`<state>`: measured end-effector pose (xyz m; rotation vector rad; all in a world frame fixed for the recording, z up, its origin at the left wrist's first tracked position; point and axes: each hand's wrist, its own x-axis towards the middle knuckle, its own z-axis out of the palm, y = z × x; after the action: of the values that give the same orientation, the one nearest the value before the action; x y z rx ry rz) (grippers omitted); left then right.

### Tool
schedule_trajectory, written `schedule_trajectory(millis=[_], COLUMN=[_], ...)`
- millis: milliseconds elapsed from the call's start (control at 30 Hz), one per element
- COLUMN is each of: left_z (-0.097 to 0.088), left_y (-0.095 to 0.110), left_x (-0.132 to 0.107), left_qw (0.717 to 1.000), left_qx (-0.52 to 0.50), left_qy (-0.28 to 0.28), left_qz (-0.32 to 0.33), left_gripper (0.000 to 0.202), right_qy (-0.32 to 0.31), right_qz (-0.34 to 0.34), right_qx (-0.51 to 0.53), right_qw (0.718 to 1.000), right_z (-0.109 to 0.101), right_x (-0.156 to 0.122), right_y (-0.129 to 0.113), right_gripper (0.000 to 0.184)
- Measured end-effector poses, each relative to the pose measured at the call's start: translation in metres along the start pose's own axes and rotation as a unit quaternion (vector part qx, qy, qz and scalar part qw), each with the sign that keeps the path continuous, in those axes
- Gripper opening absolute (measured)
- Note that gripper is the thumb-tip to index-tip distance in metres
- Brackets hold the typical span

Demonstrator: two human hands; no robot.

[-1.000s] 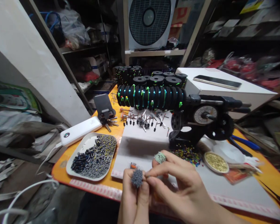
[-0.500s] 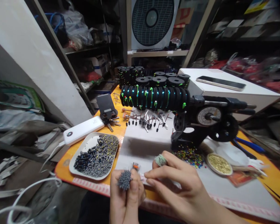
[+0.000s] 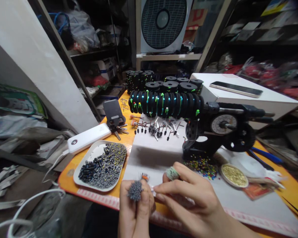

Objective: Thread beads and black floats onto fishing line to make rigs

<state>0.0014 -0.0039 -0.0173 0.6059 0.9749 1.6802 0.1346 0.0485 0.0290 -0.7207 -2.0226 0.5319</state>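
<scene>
Bundle: a grey bundle (image 3: 135, 190) of thin pins stood up out of the left fist, over the near edge of the table (image 3: 67, 172).
Left hand: the left hand (image 3: 135, 213) was closed tight around the bundle, pin tips up.
Right hand: the right hand (image 3: 188, 201) was just beside the bundle, on its right.
Right fingers: the thumb and first finger (image 3: 161, 189) were pinched together next to the pins. Anything between them was too small to see.
Wrap: a green wrap (image 3: 172, 173) sat around one right finger.
Mat: a white mat (image 3: 151, 155) lay under the hands, from the near edge back to the middle.
Orange bit: a small orange bit (image 3: 144, 177) lay on the mat, just behind the bundle.
Tray: a white tray (image 3: 95, 151) of grey bits was near the left near corner.
Beads: bright beads (image 3: 201, 164) lay behind the right hand.
Gold dish: a round dish (image 3: 234, 176) was to the right of the beads.
Winder: a black winder (image 3: 221, 130) stood behind the beads.
Spools: a row of black spools (image 3: 165, 103) ran out from the winder to the left.
Power bank: a white power bank (image 3: 89, 138) lay by the left edge, behind the tray.
Keys: keys (image 3: 116, 127) lay just behind the power bank.
</scene>
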Motion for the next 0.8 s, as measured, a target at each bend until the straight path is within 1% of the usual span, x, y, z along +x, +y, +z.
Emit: schedule_trajectory(millis=[133, 267, 333, 400, 467, 533, 633, 667, 733, 800], left_z=[-0.002, -0.002, 0.000, 0.003, 0.008, 0.014, 0.018, 0.017, 0.012, 0.006], left_y=[-0.004, -0.008, -0.009, -0.008, -0.006, -0.004, 0.001, 0.004, 0.014, 0.027], left_x=[-0.003, -0.006, -0.006, -0.005, -0.002, 0.001, 0.004, 0.005, 0.007, 0.011], left_qw=[0.999, 0.993, 0.987, 0.983, 0.985, 0.988, 0.991, 0.991, 0.987, 0.981], left_qx=[0.025, 0.109, 0.153, 0.176, 0.165, 0.127, 0.054, 0.027, -0.019, -0.025], left_qy=[0.020, 0.048, 0.050, 0.045, 0.026, 0.009, 0.012, 0.015, 0.004, -0.023], left_qz=[-0.015, -0.019, -0.016, 0.002, 0.041, 0.087, 0.122, 0.131, 0.158, 0.189], left_gripper=[0.032, 0.034, 0.035, 0.034, 0.029, 0.026, 0.021, 0.020, 0.016, 0.014], right_qy=[0.002, 0.012, 0.009, 0.005, -0.002, -0.012, -0.041, -0.049, -0.047, -0.031], right_qz=[0.020, 0.041, 0.041, 0.038, 0.035, 0.031, 0.021, 0.019, 0.021, 0.029], right_qx=[0.019, 0.053, 0.061, 0.059, 0.046, 0.017, -0.021, -0.027, -0.030, -0.023], right_qw=[1.000, 0.998, 0.997, 0.998, 0.998, 0.999, 0.999, 0.998, 0.998, 0.999], right_z=[0.001, 0.000, -0.001, -0.001, -0.001, -0.001, 0.000, 0.000, -0.001, -0.003], right_x=[-0.002, -0.006, -0.007, -0.007, -0.006, -0.006, -0.007, -0.008, -0.007, -0.006], right_y=[0.002, 0.008, 0.010, 0.009, 0.006, 0.001, -0.003, -0.003, -0.001, 0.002], right_gripper=[0.015, 0.015, 0.017, 0.017, 0.014, 0.015, 0.016, 0.016, 0.017, 0.018])
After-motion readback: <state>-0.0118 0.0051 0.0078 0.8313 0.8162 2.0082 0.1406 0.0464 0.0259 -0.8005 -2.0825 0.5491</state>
